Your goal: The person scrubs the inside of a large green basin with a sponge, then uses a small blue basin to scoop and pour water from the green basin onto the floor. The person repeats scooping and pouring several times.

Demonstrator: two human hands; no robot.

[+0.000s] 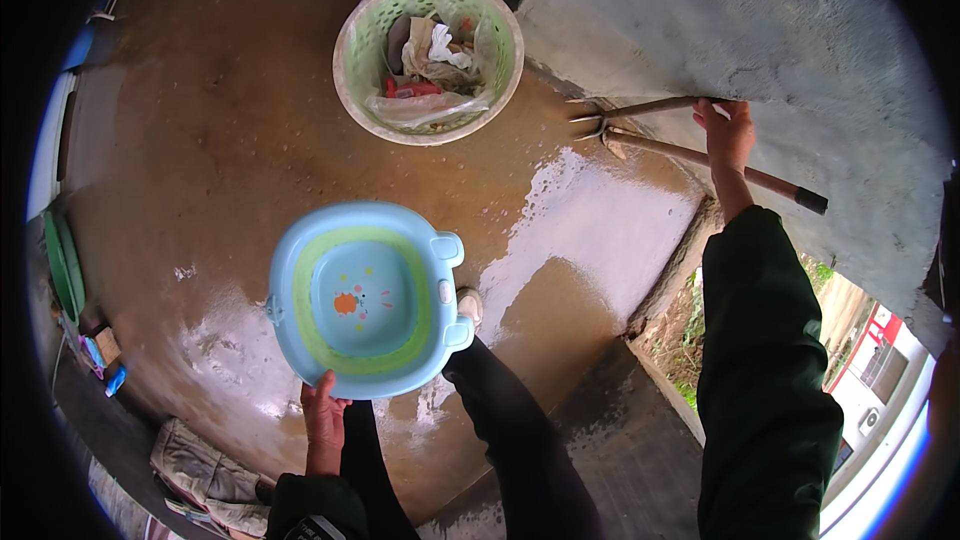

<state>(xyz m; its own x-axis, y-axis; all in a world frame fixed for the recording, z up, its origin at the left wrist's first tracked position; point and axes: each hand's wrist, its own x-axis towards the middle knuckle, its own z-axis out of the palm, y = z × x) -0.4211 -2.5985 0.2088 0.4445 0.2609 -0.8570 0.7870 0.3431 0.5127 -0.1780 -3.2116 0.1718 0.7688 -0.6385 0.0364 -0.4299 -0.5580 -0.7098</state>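
My left hand (324, 416) is closed on the near rim of a light blue plastic basin (441, 258), its thumb over the edge. The basin has a green band inside, a small orange cartoon print on its bottom and ear-like tabs on its right side. Stretched out to the right, my right hand (728, 136) pinches the upper part of a thin wooden handle of a pronged hand fork (650, 108), whose metal tines point left. Just below it, a hoe-like tool (725, 161) with a black handle end leans along the grey wall; its head is partly hidden.
A pale green perforated basket (345, 80) lined with plastic holds rubbish by the wall. The brown floor (200, 140) is wet and shiny in patches. An opening (690, 340) shows outdoors at right. A green round object (62, 260) and a folded cloth item (205, 470) lie at left.
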